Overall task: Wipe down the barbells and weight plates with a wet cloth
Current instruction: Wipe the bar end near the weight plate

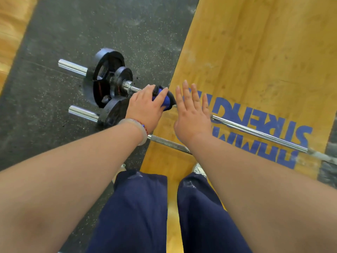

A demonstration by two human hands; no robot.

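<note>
Rubber mat [73,33] meets wood platform [255,52]; left hand [145,105] clamps cloth [166,103] on barbell [255,132], right hand [193,117] fingers spread.

The cloth [164,98] is bright blue with black patches. The far barbell [255,132] is mirror-bright chrome silver, and the near barbell [167,143] is chrome at its end but duller grey along the shaft. The weight plates [102,77] are black, the largest with a faint reddish mark. The rubber flooring [91,24] is charcoal, flecked with pale speckles. The wooden platform [255,52] is honey-yellow with streaky grain and carries blue block lettering [291,139]. The trousers [136,207] are navy. The bangle [135,125] is a pale, translucent grey-white, next to red and blue beads [141,124]. The shoes [197,168] are silvery white.
</note>
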